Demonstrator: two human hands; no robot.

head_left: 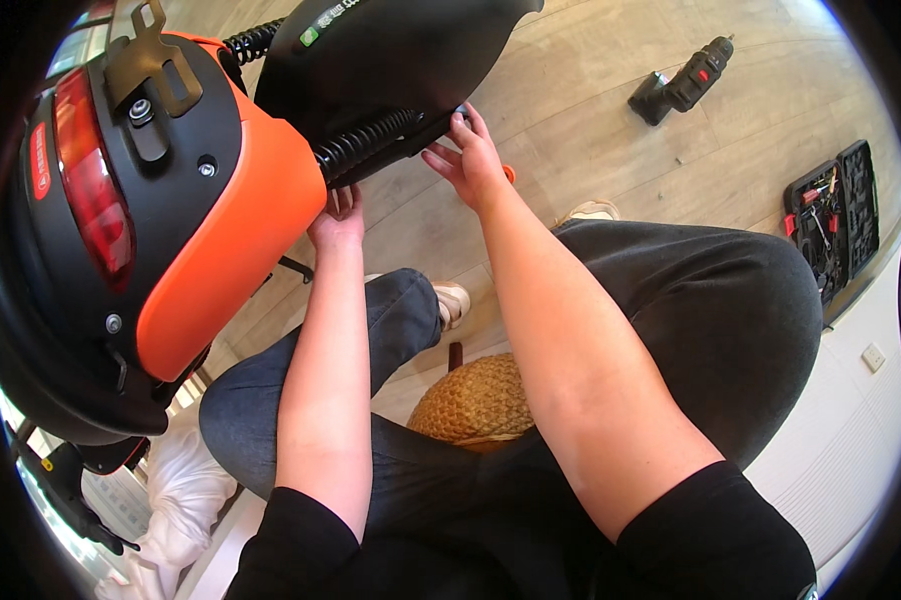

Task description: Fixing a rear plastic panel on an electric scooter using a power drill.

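Observation:
The rear of an orange and black scooter (226,235) fills the left side, with a red tail light (93,180) and a metal bracket (156,65). A black coil-spring shock absorber (371,140) runs beside a large black rounded cover (401,55). My left hand (339,225) reaches under the scooter body below the spring; its fingers are mostly hidden there. My right hand (474,165) is at the far end of a black bar (421,140) alongside the shock absorber. Its fingertips touch the bar's end, the thumb beneath.
A black cordless drill (686,82) lies on the wooden floor (581,110) at the far right. Beyond my right knee is an open black tool case (831,220) with hand tools. A woven brown seat (476,400) shows between my legs, and a white statue (186,480) stands lower left.

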